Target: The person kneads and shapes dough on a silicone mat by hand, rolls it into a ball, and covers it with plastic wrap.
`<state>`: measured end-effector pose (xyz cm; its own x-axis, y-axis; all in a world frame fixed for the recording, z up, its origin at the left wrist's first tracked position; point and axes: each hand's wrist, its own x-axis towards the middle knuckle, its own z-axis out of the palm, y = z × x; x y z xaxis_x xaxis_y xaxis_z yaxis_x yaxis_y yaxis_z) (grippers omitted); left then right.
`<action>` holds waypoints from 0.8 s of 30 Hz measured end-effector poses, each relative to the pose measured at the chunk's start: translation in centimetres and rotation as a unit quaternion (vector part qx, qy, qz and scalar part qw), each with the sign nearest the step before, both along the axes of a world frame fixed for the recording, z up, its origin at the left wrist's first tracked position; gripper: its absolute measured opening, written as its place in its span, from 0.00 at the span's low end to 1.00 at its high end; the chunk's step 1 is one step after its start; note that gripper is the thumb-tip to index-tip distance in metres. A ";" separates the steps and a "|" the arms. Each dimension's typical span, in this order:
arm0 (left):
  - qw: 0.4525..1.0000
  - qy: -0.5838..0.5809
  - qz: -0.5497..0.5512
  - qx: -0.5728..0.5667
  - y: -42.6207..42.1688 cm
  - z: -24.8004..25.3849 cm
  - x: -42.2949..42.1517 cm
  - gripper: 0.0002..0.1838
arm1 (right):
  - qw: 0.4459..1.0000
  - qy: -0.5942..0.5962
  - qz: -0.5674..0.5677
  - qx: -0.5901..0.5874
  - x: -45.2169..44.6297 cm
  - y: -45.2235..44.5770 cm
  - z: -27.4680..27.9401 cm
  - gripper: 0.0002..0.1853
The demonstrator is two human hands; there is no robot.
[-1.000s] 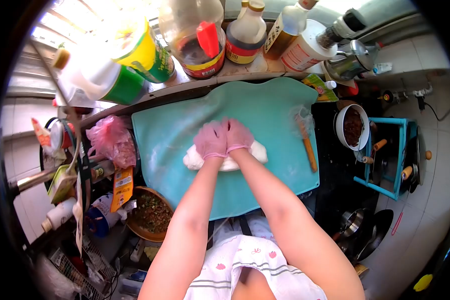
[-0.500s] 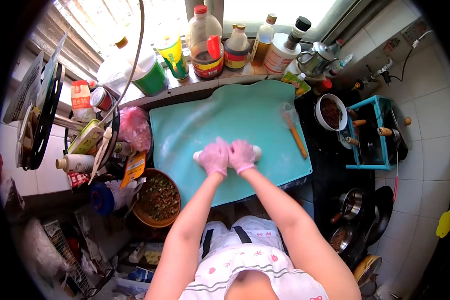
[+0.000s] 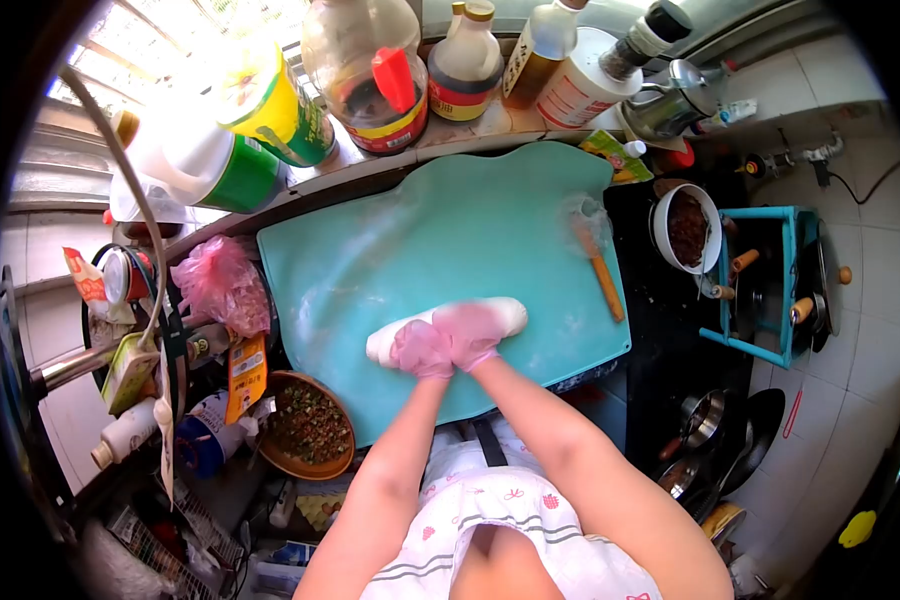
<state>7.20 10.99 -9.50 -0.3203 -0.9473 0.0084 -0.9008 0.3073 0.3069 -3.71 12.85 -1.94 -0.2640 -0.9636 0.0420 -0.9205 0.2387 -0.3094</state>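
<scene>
A thick white roll of dough (image 3: 511,314) lies across the teal mat (image 3: 420,240), slightly higher at its right end. Both my hands wear thin pink gloves and press on its middle, side by side and touching. My left hand (image 3: 423,348) has its fingers curled in against the dough. Over the top of the roll, my right hand (image 3: 470,332) is closed around it, its fingers smeared by motion. Both ends of the dough stick out past my hands.
A rolling pin (image 3: 607,287), partly in a clear plastic bag, rests at the mat's right. Left of the mat stand a brown bowl of chopped filling (image 3: 310,425) and a pink bag (image 3: 222,288). Bottles line the sill; a white bowl of dark food (image 3: 687,229) stands right.
My hands have turned on the dough and drawn closer together. More of the roll shows on both sides, and it looks longer. My view has tilted and shifted.
</scene>
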 end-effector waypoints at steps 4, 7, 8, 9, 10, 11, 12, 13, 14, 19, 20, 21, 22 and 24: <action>0.999 -0.019 0.035 0.020 -3.0 1.2 -2.3 0.23 | 0.998 -0.025 -0.016 0.063 -1.8 -3.3 1.8 0.17; 0.991 -0.028 0.103 0.078 -6.0 7.7 -4.9 0.24 | 0.996 -0.029 -0.048 0.065 -2.7 -5.6 2.7 0.17; 0.991 -0.015 0.101 0.088 -6.3 6.3 -4.9 0.24 | 0.996 -0.029 -0.055 0.068 -2.9 -6.2 2.6 0.17; 0.990 -0.001 0.098 0.098 -6.7 5.4 -4.9 0.24 | 0.995 -0.042 -0.062 0.069 -3.1 -6.7 2.5 0.17; 0.991 0.002 0.105 0.086 -7.4 6.4 -5.4 0.24 | 0.994 -0.055 -0.069 0.070 -3.3 -7.2 2.5 0.17; 0.991 0.007 0.114 0.073 -8.1 7.4 -5.7 0.25 | 0.993 -0.065 -0.076 0.069 -3.7 -7.8 2.5 0.18; 0.991 0.013 0.122 0.059 -8.9 8.6 -6.3 0.25 | 0.987 -0.085 -0.094 0.095 -4.1 -8.5 2.8 0.18; 0.992 0.021 0.117 0.047 -9.5 9.3 -6.8 0.24 | 0.981 -0.105 -0.111 0.120 -4.5 -9.2 3.2 0.18; 0.993 0.027 0.111 0.036 -9.9 10.0 -7.0 0.23 | 0.972 -0.128 -0.128 0.149 -4.4 -9.6 3.7 0.18; 0.968 0.190 0.088 0.138 -11.5 9.3 -5.6 0.22 | 0.904 -0.359 -0.194 0.127 -6.0 -10.0 3.8 0.21; 0.916 0.351 0.072 0.181 -11.8 8.7 -4.1 0.22 | 0.860 -0.457 -0.205 0.101 -6.7 -9.3 4.2 0.21; 0.837 0.500 0.051 0.218 -12.3 8.7 -2.5 0.23 | 0.795 -0.561 -0.229 0.027 -7.1 -8.3 4.7 0.21; 0.881 0.429 0.067 0.185 -12.5 11.2 -0.7 0.23 | 0.714 -0.654 -0.246 -0.051 -7.8 -7.1 5.3 0.22; 0.944 0.298 0.100 0.100 -12.3 14.0 2.7 0.25 | 0.840 -0.493 -0.225 0.013 -10.3 -4.4 8.0 0.25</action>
<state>9.90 -1.27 4.51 -0.1290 -0.9901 -0.0553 -0.5837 0.0307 0.8114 -14.01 8.50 6.07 -0.4964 -0.7537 -0.4307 -0.0330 0.5122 -0.8582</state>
